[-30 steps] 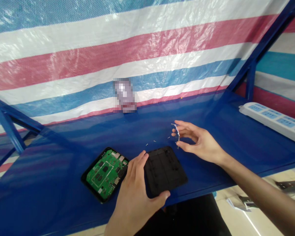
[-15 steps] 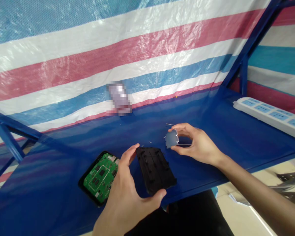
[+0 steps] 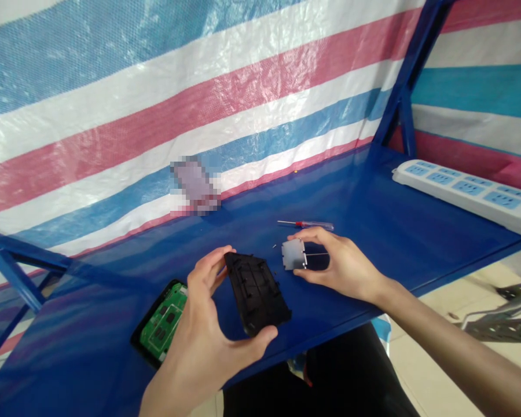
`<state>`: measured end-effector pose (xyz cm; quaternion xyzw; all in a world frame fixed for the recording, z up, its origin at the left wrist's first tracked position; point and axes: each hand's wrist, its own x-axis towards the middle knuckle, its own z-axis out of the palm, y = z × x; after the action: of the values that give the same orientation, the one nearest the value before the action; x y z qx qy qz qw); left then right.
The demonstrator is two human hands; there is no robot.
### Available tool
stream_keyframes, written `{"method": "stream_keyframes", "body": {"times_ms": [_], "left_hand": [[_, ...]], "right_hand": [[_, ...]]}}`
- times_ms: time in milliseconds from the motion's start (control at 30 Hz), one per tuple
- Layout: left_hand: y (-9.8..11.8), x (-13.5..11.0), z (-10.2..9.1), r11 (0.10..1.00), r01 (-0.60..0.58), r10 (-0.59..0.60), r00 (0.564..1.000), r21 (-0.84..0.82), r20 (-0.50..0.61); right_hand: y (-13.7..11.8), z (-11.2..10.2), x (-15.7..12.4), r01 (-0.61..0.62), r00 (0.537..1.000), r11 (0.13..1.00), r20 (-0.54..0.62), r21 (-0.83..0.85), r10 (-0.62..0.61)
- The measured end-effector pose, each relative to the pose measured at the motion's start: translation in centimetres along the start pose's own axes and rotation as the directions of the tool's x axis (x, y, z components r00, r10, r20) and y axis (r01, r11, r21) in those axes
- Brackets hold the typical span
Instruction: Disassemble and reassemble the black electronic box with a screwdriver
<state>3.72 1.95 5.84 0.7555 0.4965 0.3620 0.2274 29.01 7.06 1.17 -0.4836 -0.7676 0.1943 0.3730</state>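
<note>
My left hand [image 3: 195, 330] grips a black plastic casing panel [image 3: 256, 292] by its edges, fingers at the upper corner and thumb at the lower end. My right hand [image 3: 334, 266] pinches a small square metal shield plate [image 3: 294, 255] between thumb and fingers, with a thin metal pin [image 3: 318, 253] showing beside it. Below my left hand lies a green circuit board in a black housing [image 3: 160, 321], partly hidden by that hand. Several tiny screws [image 3: 272, 246] lie on the bench near the plate.
A small screwdriver with a red handle [image 3: 304, 225] lies just beyond my right hand on the blue bench [image 3: 373, 197]. A white power strip [image 3: 464, 191] sits at the right. A striped tarp [image 3: 200, 116] hangs behind, and a pixelated object [image 3: 195, 185] stands against it.
The black panel is lifted and tilted more steeply in my left hand. The metal plate has turned from edge-on to face-on. My view has swung left, bringing the screwdriver into sight.
</note>
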Motion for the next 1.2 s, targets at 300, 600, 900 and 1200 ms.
{"method": "stream_keyframes", "body": {"times_ms": [300, 600, 900, 1200], "left_hand": [[-1.7, -4.4, 1.4, 0.998, 0.048, -0.045, 0.997, 0.048, -0.061], [-2.8, -6.7, 3.3, 0.992, 0.086, -0.076, 0.992, 0.098, -0.097], [-4.5, -7.3, 3.0, 0.951, 0.119, -0.121, 0.993, 0.285, -0.014], [-5.3, -6.7, 2.4, 0.941, 0.053, -0.074, 0.996, 0.335, 0.052]], "right_hand": [[-0.2, -0.2, 0.0, -0.046, 0.999, 0.986, 0.019, -0.162, 0.049], [-0.1, -0.5, -0.1, -0.014, 0.985, 1.0, -0.173, -0.024, 0.01], [0.9, -0.7, 0.5, -0.005, 0.916, 0.808, -0.322, 0.589, 0.24], [1.7, -2.7, 0.1, -0.119, 0.846, 0.672, -0.28, 0.731, 0.454]]}}
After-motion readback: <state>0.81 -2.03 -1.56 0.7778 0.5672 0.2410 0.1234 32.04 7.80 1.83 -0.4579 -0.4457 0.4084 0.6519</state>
